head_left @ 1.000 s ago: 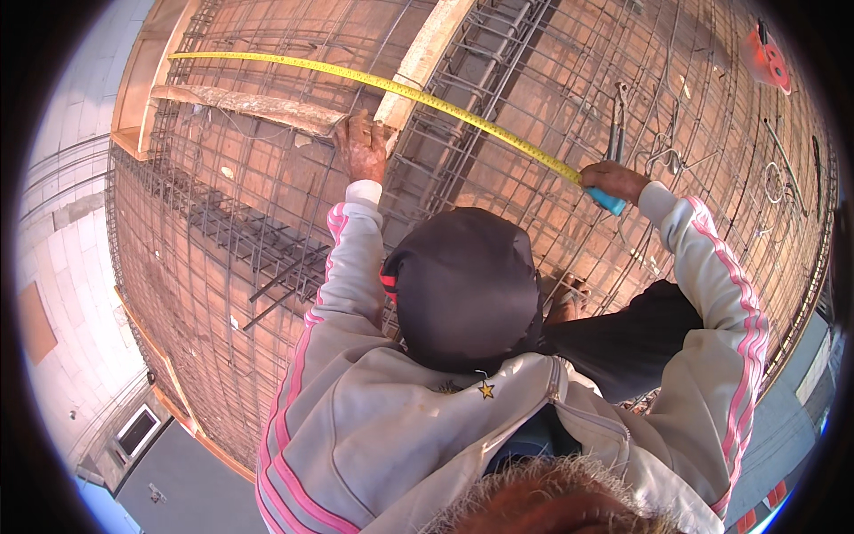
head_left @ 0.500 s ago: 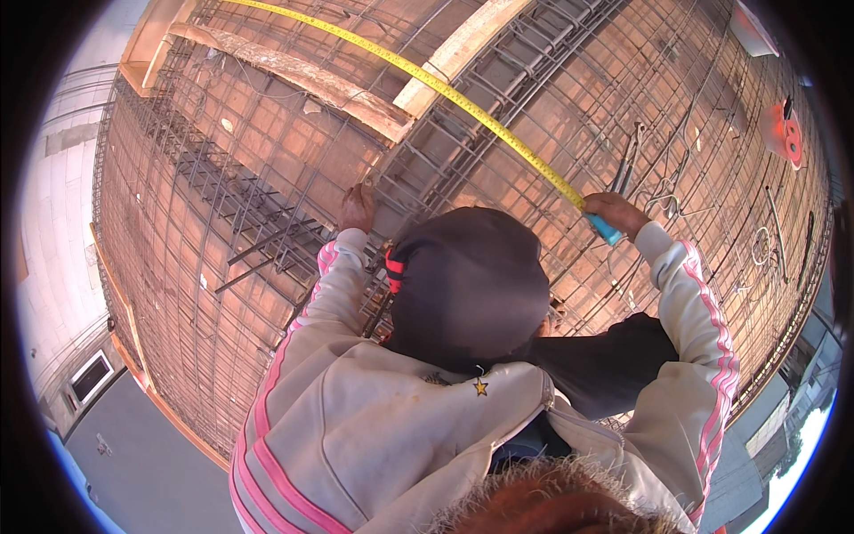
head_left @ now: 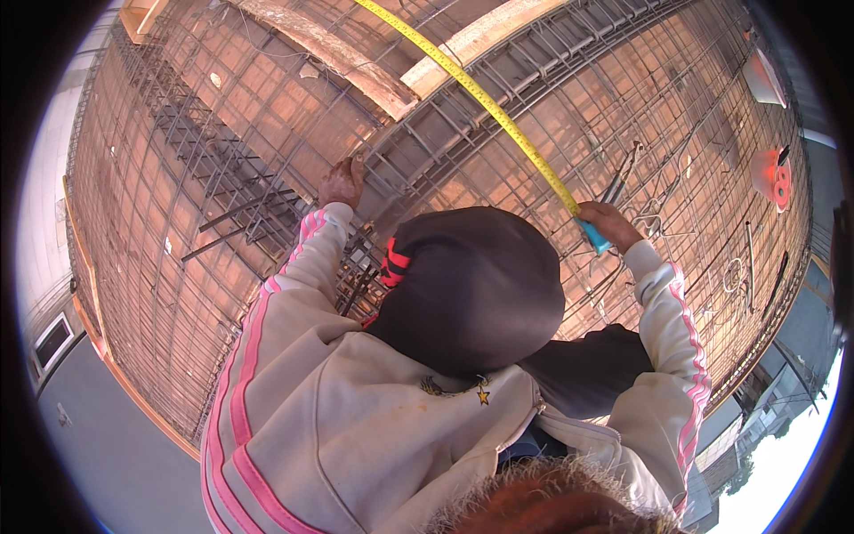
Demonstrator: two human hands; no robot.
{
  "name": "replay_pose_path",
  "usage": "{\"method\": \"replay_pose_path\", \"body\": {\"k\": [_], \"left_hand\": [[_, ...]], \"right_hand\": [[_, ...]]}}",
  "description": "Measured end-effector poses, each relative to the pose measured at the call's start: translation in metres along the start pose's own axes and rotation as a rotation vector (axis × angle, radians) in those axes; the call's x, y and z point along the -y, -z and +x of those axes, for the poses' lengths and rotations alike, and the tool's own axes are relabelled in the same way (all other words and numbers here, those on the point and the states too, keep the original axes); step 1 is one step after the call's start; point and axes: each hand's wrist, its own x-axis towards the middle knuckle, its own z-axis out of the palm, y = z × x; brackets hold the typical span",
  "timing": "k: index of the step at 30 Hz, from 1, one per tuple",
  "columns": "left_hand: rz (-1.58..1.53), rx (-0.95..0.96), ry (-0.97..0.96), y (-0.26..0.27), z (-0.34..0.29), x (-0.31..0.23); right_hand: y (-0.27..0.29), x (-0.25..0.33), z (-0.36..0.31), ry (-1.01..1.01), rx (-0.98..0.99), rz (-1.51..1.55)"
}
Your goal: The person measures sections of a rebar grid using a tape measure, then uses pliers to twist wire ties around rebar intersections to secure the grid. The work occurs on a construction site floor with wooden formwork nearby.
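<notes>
My right hand is closed around the blue case of a tape measure. From it the yellow blade runs out to the upper left, over a rebar beam cage and past the top edge. On the left, my left hand lies low on the reinforcing bars beside the beam's dark channel. Its fingers look bent, one pointing up; what they hold, if anything, is hidden. Just above my right hand a dark long-handled tool lies on the rebar mat.
Two timber pieces, a rough board and a straight plank, lie ahead. Loose bars jut out left of my left hand. Bent wires and a red-orange object with rings are at right. Plywood shows beneath the mat.
The view has shifted, so the boards sit higher in the picture. My left hand appears slightly farther left and up. My right hand still grips the tape measure, its blade extended.
</notes>
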Motion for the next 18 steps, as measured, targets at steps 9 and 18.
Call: {"method": "replay_pose_path", "body": {"k": [9,18], "left_hand": [[0.040,-0.009,0.005,0.0010,0.0012,-0.0018],[0.031,0.026,0.037,0.0025,0.0025,-0.0040]], "right_hand": [[-0.0011,0.0018,-0.0016,-0.008,-0.002,0.002],[-0.0010,-0.0065,0.0022,-0.019,0.051,0.056]]}}
